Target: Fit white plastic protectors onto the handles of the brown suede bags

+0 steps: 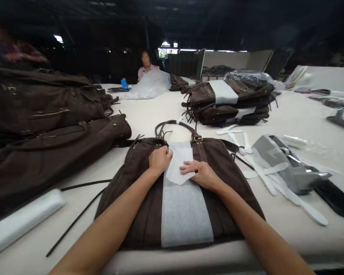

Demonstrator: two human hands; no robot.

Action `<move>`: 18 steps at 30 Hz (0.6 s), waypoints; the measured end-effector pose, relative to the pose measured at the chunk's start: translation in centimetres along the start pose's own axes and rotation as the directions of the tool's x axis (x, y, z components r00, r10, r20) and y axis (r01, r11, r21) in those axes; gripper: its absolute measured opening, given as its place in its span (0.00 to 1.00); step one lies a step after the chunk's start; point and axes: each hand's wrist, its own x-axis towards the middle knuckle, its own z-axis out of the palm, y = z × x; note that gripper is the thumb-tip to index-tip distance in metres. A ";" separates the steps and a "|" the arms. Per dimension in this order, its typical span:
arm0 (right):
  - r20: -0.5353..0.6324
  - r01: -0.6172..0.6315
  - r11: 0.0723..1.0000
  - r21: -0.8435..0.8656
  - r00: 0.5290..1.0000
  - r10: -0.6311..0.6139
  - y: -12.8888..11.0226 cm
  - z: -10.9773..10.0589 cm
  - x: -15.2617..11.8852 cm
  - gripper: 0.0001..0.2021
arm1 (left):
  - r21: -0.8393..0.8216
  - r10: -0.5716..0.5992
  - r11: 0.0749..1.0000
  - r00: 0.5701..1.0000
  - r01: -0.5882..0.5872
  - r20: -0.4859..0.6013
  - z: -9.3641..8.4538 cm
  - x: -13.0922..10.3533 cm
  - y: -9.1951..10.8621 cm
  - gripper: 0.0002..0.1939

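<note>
A dark brown bag (223,183) lies flat before me, its looped handle toward the far side. Down its middle runs a whitish wrap band (186,217), and over the band's upper part lies a thin white sheet (179,164). My left hand (159,158) is closed on the sheet's left edge near the top of the bag. On the right side of the sheet rests my right hand (202,173), its fingers apart and lying over the paper.
Brown bags are piled at left (46,114) and at the far centre-right (229,99). A white roll (25,221) lies at front left. White strips (304,208) and a tape dispenser (292,164) lie at right. A person (146,70) is beyond the table (149,110).
</note>
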 end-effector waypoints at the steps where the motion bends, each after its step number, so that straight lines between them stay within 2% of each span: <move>1: -0.018 0.001 1.000 0.002 1.000 -0.001 0.0 0.1 -0.1 0.13 | 0.002 -0.015 1.000 1.000 0.015 -0.009 -0.2 0.1 0.0 0.04; 5: -0.068 0.004 1.000 0.011 0.998 -0.003 0.0 0.3 -0.4 0.13 | 0.011 -0.039 0.999 0.998 0.040 -0.053 -0.8 -0.1 0.2 0.03; 10: -0.095 0.004 1.000 0.017 0.996 -0.002 -0.3 0.4 -0.4 0.19 | 0.010 0.032 0.999 0.996 -0.032 -0.081 -1.3 -1.1 0.5 0.04; 14: -0.097 0.000 1.000 0.003 0.995 0.001 -0.5 0.4 -0.3 0.21 | -0.124 0.069 0.990 0.997 -0.065 0.028 -1.5 -1.0 -0.1 0.05; 18: -0.076 -0.002 1.000 -0.012 0.997 0.001 -0.6 0.3 -0.4 0.23 | -0.326 0.056 0.945 0.989 -0.008 0.137 -1.4 -0.8 -0.8 0.21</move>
